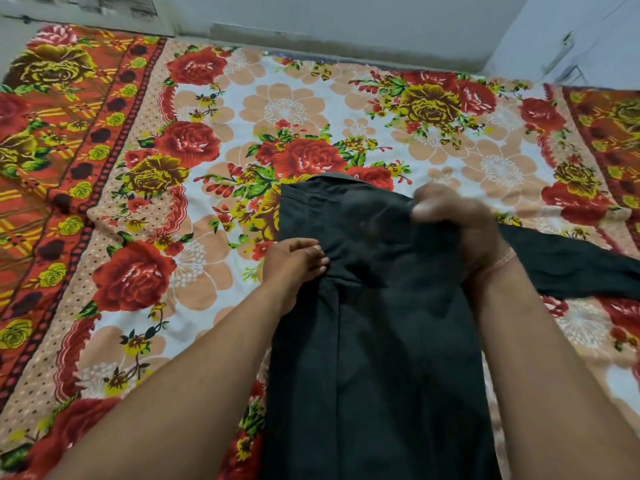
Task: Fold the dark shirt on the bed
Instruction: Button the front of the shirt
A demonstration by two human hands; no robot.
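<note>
head view, dark shirt point(374, 341) on floral bedsheet point(207, 133), left hand point(294, 261) pressing flat, blurred right hand point(457, 226) pinching fabric, sleeve point(571, 265) outstretched

I'm standing in a home bedroom: bed point(104, 306) w/ floral bedsheet point(294, 109) spreading under me, plain wall point(346, 26) running behind it.

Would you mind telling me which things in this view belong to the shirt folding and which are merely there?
Part of the job:
dark shirt
its loose sleeve
left hand, resting on the shirt
right hand, blurred, grip on the fabric

Merely there:
floral bedsheet
wall
</note>
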